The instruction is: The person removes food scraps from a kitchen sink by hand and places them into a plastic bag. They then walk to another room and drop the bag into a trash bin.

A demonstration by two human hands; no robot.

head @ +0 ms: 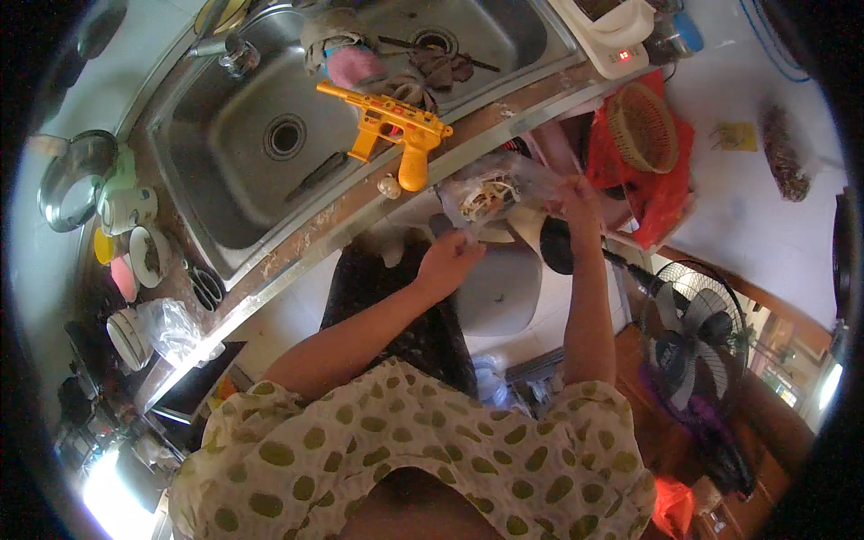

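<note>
A clear plastic bag [487, 196] with pale and brown food scraps or dried food inside is stretched between my two hands, in front of the counter's edge. My left hand [451, 260] grips the bag's lower left edge. My right hand [574, 199] pinches its right side. To the left of the bag, a yellow toy gun [398, 128] lies at the sink's front rim. A small pale bulb or lump [389, 187] sits beside its grip.
The steel double sink [223, 135] holds wet cloths [354, 64]. Bowls, scissors [202, 287] and a crumpled plastic bag [172, 327] stand along the left counter. A woven basket [641, 128] on a red bag is at the right, with a standing fan [692, 337] below.
</note>
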